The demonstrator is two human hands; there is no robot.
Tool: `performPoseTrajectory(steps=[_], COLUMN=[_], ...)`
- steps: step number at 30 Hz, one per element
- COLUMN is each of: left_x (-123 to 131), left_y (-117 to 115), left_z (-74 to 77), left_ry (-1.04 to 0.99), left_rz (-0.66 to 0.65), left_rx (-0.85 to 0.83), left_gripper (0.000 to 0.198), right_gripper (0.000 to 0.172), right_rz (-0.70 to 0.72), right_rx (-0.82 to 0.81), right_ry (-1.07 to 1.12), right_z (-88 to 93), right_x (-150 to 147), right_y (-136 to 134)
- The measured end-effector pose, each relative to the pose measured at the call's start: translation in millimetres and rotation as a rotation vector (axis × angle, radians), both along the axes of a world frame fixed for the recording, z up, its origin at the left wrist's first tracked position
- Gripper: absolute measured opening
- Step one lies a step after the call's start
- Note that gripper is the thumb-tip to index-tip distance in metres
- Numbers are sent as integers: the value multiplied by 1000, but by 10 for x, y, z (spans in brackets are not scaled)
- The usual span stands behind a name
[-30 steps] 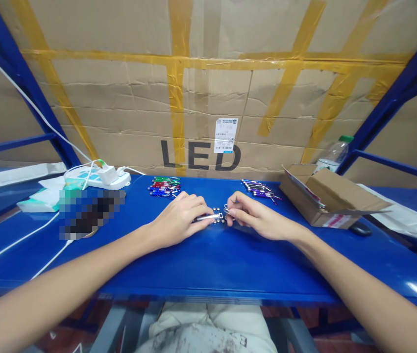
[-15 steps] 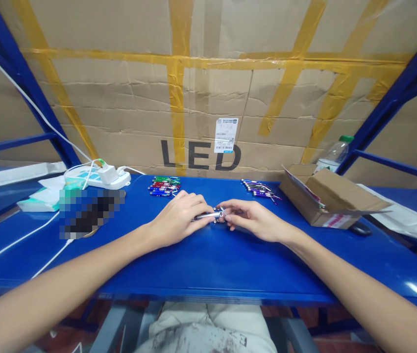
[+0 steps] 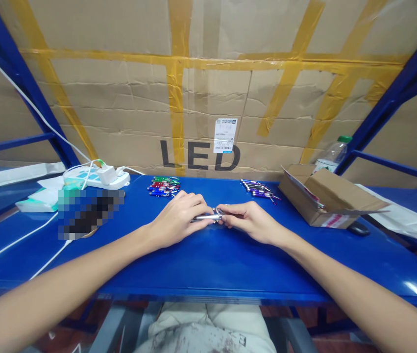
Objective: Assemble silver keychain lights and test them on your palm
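My left hand point(image 3: 182, 218) is closed round a slim silver pen-like stick point(image 3: 206, 216), which lies roughly level just above the table. At the stick's right end, my right hand point(image 3: 250, 220) pinches a small metal loop point(image 3: 219, 211). The fingers hide part of the loop and most of the stick's left end. Beyond my left hand lies a group of similar sticks point(image 3: 164, 186) in green, red and blue, with metal clips. A second group point(image 3: 257, 188), with dark and purple ones, lies beyond my right hand.
On the right stand an open cardboard box point(image 3: 335, 193) and a bottle with a green cap point(image 3: 331, 153); a black object point(image 3: 358, 228) pokes out beneath the box. Leftward are a power strip point(image 3: 118, 181), white cables, a tissue pack point(image 3: 35, 200) and a pixelated dark object point(image 3: 94, 215).
My right fingers have closed in on the stick's right end and its metal loop. My left hand has stayed almost still, holding the stick.
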State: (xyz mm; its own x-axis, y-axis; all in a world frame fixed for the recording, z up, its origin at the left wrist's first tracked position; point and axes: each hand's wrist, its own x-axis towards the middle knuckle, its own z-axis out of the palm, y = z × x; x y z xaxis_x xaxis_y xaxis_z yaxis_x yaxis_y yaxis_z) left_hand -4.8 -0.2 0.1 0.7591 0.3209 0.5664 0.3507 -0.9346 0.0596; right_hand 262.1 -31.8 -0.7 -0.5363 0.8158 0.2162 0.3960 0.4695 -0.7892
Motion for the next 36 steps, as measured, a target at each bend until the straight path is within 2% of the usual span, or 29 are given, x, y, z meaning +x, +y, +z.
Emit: performPoseTrajectory(steps=[13, 23, 36], left_x=[16, 51, 64], left_y=[-14, -44, -50], left_z=[-9, -17, -29], left_ry=[-42, -73, -60], left_rz=[-4, 32, 38], left_rx=[-1, -6, -3], left_gripper=[15, 17, 19], right_gripper=[40, 33, 33], right_rz=[-150, -187, -258], right_rx=[101, 192, 193], right_ry=[18, -45, -7], right_z=[-74, -100, -102], right_x=[-105, -162, -226], right_y=[-33, -77, -115])
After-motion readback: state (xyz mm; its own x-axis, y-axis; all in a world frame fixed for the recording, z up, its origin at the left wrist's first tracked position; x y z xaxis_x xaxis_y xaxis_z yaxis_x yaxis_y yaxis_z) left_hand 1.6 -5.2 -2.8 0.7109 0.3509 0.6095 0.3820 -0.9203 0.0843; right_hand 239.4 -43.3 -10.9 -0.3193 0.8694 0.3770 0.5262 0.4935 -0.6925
